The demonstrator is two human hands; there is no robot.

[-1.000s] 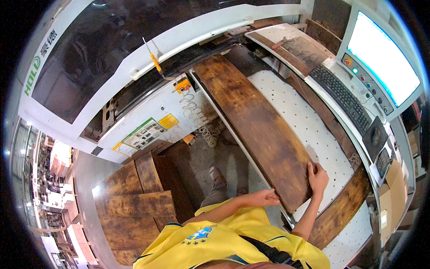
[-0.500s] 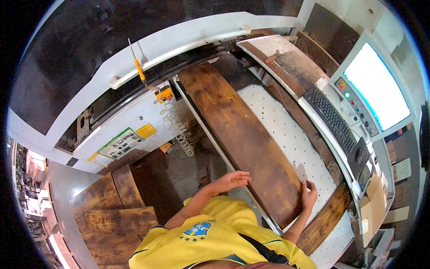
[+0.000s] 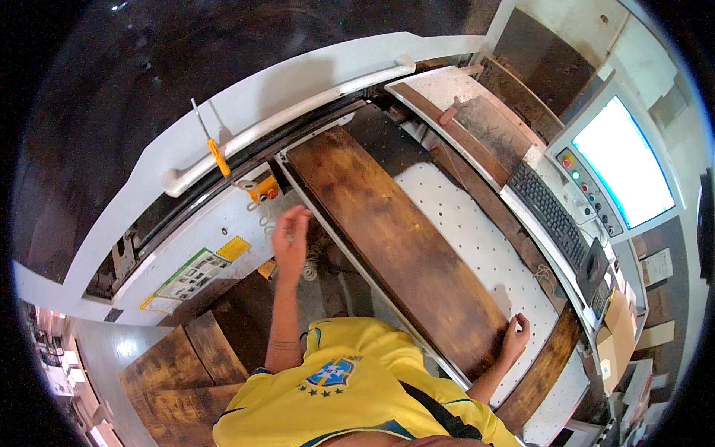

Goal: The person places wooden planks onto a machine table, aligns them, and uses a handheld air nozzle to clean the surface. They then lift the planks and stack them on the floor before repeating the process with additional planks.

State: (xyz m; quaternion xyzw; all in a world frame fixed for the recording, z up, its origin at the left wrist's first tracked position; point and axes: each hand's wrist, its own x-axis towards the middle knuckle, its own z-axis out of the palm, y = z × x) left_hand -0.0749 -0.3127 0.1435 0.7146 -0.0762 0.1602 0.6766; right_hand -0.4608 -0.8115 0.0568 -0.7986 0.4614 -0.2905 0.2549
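A long brown wood-look panel (image 3: 402, 246) lies on the white perforated machine bed (image 3: 484, 246), running away from my body. My right hand (image 3: 515, 339) is at the panel's near right edge, fingers loosely bent, holding nothing I can see. Whether it touches the edge is hard to tell. Reaching forward on the left, my left hand (image 3: 290, 237) hangs in the air beside the panel's left edge, empty, its fingers loosely bent. Just beyond it is a yellow control box (image 3: 261, 189) with a red button and a coiled cable.
An orange-handled tool (image 3: 216, 155) stands by the white rail (image 3: 290, 123). On the right are a black keyboard (image 3: 547, 214), a mouse (image 3: 593, 268), a lit monitor (image 3: 622, 160) and a cardboard box (image 3: 617, 339). More brown panels (image 3: 167, 365) lie at lower left; another brown strip (image 3: 544, 369) lies near right.
My left hand has moved from the panel's near left edge forward and left, toward the yellow control box. My right hand has shifted slightly toward my body.
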